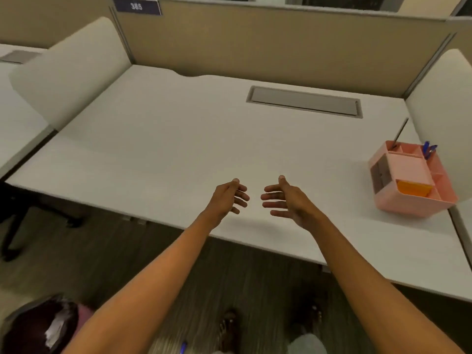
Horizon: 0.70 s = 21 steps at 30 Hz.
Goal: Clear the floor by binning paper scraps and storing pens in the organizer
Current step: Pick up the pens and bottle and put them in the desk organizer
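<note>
Pink plastic organizer (411, 180) at right edge of white desk (178, 139); blue pens (428, 149) upright in rear right compartment, thin dark pen (400, 132) leaning from rear left compartment, orange block (414, 188) in front compartment. Blue pen (183, 347) on floor (255, 284) at bottom of frame. Dark-lined bin (38, 325) at lower left, white paper scraps (55, 330) inside. Left hand (228, 198) and right hand (283, 198) above front desk edge, palms facing, fingers loosely spread, nothing held. Grey cable hatch (304, 101) toward rear.
</note>
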Each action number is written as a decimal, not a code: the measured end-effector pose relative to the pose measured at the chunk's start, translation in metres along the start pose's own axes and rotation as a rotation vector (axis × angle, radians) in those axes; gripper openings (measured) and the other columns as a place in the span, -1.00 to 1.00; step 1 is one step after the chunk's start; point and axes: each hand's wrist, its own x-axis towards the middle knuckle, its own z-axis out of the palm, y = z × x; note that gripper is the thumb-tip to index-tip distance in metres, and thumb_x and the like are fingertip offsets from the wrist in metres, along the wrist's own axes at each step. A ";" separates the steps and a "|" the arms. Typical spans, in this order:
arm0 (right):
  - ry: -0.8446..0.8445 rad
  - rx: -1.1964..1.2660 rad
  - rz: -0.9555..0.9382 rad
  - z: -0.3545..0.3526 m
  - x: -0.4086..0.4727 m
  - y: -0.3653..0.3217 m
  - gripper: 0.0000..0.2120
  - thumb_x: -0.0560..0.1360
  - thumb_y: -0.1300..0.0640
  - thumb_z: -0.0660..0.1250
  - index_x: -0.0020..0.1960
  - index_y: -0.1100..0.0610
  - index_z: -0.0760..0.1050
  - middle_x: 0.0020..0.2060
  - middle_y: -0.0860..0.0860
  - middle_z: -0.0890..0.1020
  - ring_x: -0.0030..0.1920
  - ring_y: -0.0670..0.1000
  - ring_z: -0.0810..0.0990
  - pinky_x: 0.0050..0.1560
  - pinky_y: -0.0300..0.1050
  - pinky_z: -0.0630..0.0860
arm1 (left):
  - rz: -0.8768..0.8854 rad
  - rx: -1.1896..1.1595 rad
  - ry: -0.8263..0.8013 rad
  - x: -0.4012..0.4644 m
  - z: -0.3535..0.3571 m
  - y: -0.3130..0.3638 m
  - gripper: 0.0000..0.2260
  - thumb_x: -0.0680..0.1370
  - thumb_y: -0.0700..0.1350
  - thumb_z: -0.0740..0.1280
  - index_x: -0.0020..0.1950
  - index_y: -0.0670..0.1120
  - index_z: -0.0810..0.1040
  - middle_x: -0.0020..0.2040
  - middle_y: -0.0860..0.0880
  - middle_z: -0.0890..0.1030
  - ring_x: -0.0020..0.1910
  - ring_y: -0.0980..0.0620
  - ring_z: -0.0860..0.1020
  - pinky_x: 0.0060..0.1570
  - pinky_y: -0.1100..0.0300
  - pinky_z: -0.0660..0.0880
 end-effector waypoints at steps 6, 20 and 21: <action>-0.060 0.055 0.105 0.112 -0.035 0.043 -0.48 0.60 -0.27 -0.02 0.12 0.05 0.56 0.03 0.03 0.70 0.02 0.07 0.69 0.01 -0.04 0.61 | -0.134 -0.057 0.033 -0.065 -0.093 -0.068 -0.55 0.63 0.19 -0.01 0.02 -0.04 0.58 -0.11 -0.07 0.70 -0.17 -0.04 0.68 -0.30 0.18 0.57; 0.083 0.233 0.239 0.262 -0.141 0.164 -0.45 0.60 -0.27 -0.01 0.11 0.10 0.58 -0.04 0.05 0.73 0.01 0.07 0.70 0.01 0.01 0.61 | -0.268 -0.115 0.071 -0.232 -0.236 -0.216 -0.57 0.65 0.13 0.02 0.01 -0.13 0.55 -0.20 -0.09 0.66 -0.36 0.03 0.61 -0.45 0.20 0.48; 0.088 0.263 0.261 0.272 -0.150 0.173 -0.46 0.60 -0.26 -0.01 0.11 0.10 0.57 -0.02 0.06 0.72 0.02 0.08 0.69 0.01 0.01 0.59 | -0.291 -0.108 0.057 -0.244 -0.242 -0.219 -0.57 0.65 0.13 0.02 0.01 -0.13 0.54 -0.20 -0.10 0.65 -0.36 0.02 0.60 -0.45 0.20 0.47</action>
